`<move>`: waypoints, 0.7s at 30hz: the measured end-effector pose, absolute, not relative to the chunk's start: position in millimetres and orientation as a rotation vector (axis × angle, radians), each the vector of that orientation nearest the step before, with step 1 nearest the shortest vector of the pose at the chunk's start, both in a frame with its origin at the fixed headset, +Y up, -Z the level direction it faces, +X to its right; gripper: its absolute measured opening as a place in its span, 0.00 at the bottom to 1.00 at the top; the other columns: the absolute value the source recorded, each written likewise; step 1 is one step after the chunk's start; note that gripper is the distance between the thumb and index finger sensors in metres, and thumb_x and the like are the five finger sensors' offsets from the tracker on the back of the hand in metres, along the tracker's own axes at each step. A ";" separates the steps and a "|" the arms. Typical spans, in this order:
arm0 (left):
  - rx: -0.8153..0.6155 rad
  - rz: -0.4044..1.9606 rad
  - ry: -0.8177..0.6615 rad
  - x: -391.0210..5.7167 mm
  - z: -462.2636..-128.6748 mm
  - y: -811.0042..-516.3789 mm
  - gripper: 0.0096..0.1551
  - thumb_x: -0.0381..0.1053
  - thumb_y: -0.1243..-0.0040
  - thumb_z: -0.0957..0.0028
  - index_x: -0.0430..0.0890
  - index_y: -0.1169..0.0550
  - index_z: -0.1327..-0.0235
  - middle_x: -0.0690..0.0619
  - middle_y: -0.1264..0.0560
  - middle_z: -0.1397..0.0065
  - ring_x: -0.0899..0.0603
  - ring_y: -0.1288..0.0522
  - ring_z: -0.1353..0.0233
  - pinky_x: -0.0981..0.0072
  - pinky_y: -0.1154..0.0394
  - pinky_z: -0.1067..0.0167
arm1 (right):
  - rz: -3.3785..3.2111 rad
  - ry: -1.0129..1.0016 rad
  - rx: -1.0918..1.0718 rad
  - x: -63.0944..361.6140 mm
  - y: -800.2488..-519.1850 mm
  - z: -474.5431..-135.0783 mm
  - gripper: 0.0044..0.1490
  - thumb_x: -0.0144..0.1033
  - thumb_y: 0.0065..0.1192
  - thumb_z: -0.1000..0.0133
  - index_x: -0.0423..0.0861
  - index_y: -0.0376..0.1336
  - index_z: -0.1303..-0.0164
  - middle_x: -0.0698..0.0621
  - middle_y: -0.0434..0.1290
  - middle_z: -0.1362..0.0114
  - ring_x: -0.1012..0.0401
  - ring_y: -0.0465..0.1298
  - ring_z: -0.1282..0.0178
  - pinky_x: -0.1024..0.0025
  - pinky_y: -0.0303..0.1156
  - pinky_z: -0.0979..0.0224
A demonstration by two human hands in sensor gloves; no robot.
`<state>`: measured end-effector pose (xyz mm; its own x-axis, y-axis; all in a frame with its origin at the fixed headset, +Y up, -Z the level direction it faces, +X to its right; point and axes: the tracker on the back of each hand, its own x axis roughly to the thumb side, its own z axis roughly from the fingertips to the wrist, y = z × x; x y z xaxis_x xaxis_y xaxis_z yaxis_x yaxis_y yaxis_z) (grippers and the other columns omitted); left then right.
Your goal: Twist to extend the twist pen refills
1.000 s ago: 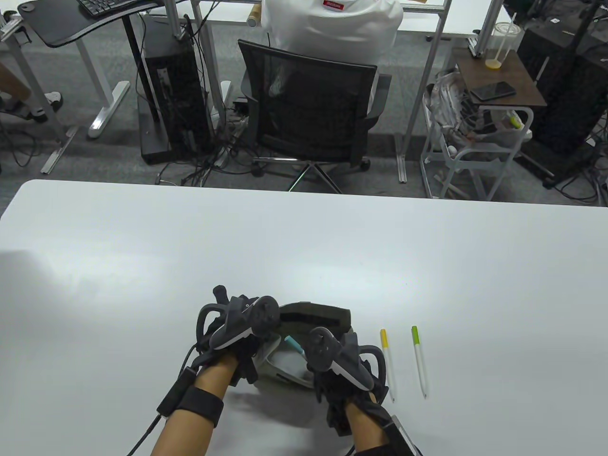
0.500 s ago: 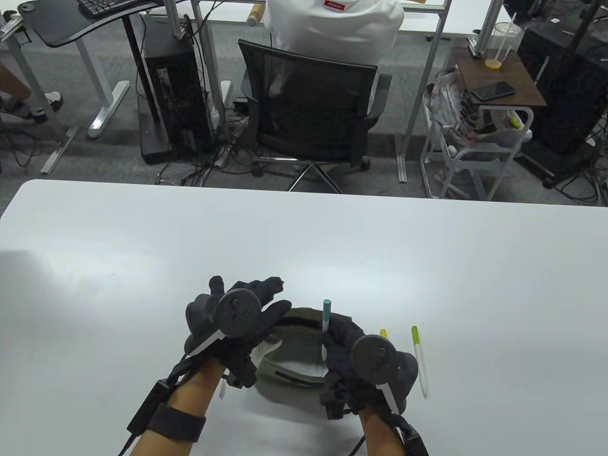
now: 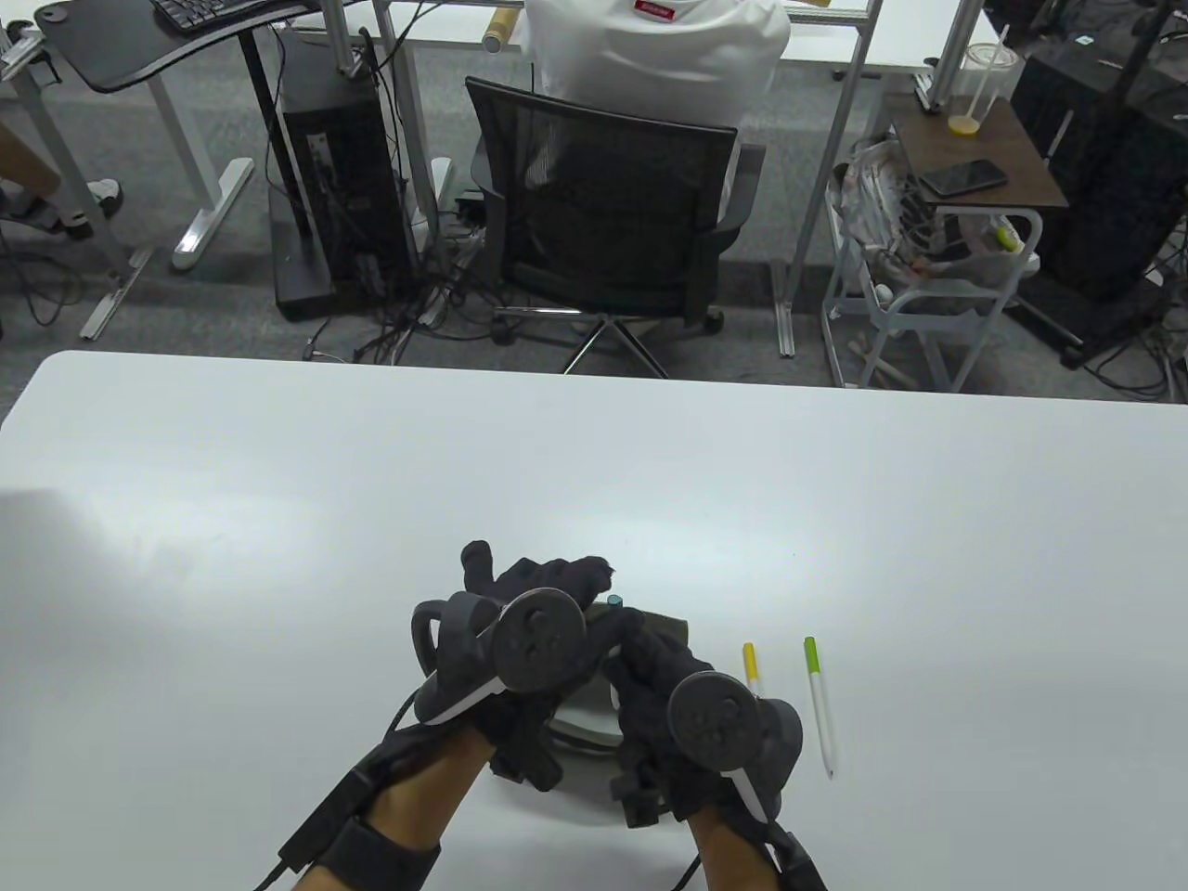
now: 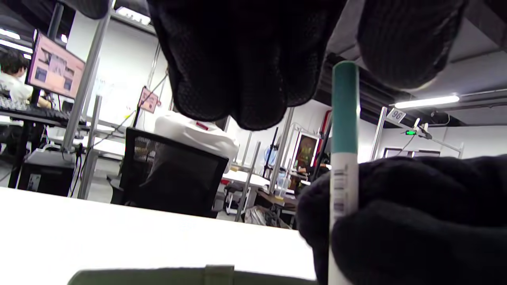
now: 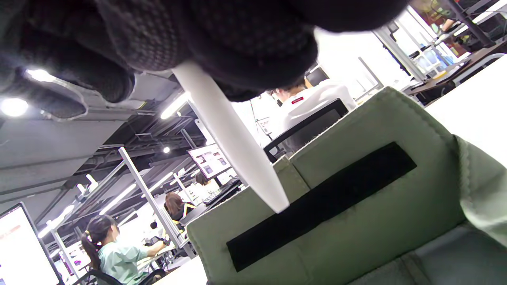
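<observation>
My right hand [image 3: 631, 650] grips the white barrel of a teal-capped twist pen [image 3: 614, 601] and holds it upright over the green pouch [image 3: 670, 624]. My left hand [image 3: 594, 580] is spread around the teal cap. In the left wrist view the cap [image 4: 344, 107] stands between my left fingers [image 4: 237, 79] and thumb with gaps on both sides. In the right wrist view the pen's white tip [image 5: 237, 142] points down at the pouch's black hook strip [image 5: 324, 206]; no refill shows at the tip.
A yellow-capped pen [image 3: 754, 670] and a green-capped pen [image 3: 817, 705] lie side by side on the white table [image 3: 278, 520], right of my right hand. An office chair [image 3: 603, 213] stands beyond the far edge.
My right hand took the teal pen out of the pouch and raised it upright. My left hand let go of the pouch and moved right, up to the pen's cap.
</observation>
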<state>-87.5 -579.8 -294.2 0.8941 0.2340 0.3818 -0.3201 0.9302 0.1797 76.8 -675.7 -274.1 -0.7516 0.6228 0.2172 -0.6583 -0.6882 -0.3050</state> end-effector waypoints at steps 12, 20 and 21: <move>0.330 0.257 -0.398 -72.7 -287.7 -575.0 0.25 0.55 0.32 0.46 0.42 0.16 0.41 0.45 0.13 0.46 0.37 0.16 0.45 0.19 0.45 0.32 | 2.351 -0.482 0.130 77.3 -673.7 -272.2 0.28 0.41 0.64 0.59 0.49 0.74 0.48 0.48 0.82 0.50 0.66 0.82 0.70 0.74 0.79 0.67; 0.330 0.262 -0.439 -73.4 -287.4 -578.5 0.25 0.52 0.33 0.46 0.43 0.17 0.39 0.45 0.13 0.44 0.38 0.15 0.43 0.19 0.45 0.32 | 2.355 -0.469 0.123 78.2 -673.5 -272.6 0.28 0.41 0.64 0.59 0.49 0.74 0.48 0.48 0.82 0.49 0.66 0.82 0.69 0.74 0.79 0.67; 0.324 0.264 -0.451 -73.5 -287.4 -578.8 0.25 0.52 0.33 0.46 0.43 0.17 0.39 0.45 0.13 0.43 0.38 0.15 0.43 0.18 0.45 0.32 | 2.356 -0.465 0.124 78.3 -673.6 -272.7 0.28 0.40 0.64 0.59 0.49 0.74 0.48 0.48 0.82 0.49 0.65 0.82 0.69 0.74 0.79 0.67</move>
<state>-73.5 -578.8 -287.4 0.8679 0.1768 0.4643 -0.3183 0.9154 0.2466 78.3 -673.6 -272.7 -0.7358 0.6411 0.2179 -0.6759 -0.6753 -0.2954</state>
